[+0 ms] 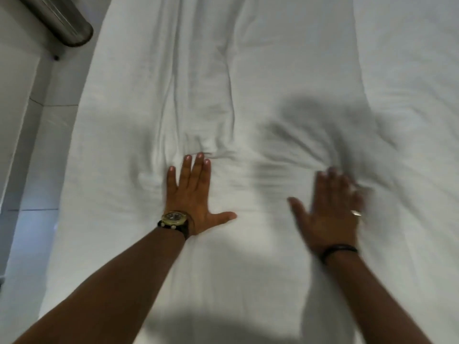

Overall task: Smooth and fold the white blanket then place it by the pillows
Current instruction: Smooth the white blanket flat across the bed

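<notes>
The white blanket (248, 83) lies spread over the bed and fills most of the view, with long creases running away from me and bunched wrinkles just ahead of my fingers. My left hand (192, 192) presses flat on it, palm down, fingers spread, a watch on the wrist. My right hand (330, 209) is also flat and spread over the blanket to the right, blurred by motion, with a ring and a dark wrist band. Neither hand holds any cloth. No pillows are in view.
The bed's left edge (74, 150) drops to a pale tiled floor (27, 219). A shiny metal cylinder (62, 21) stands at the top left beside the bed. White bedding (417, 95) continues to the right of the blanket.
</notes>
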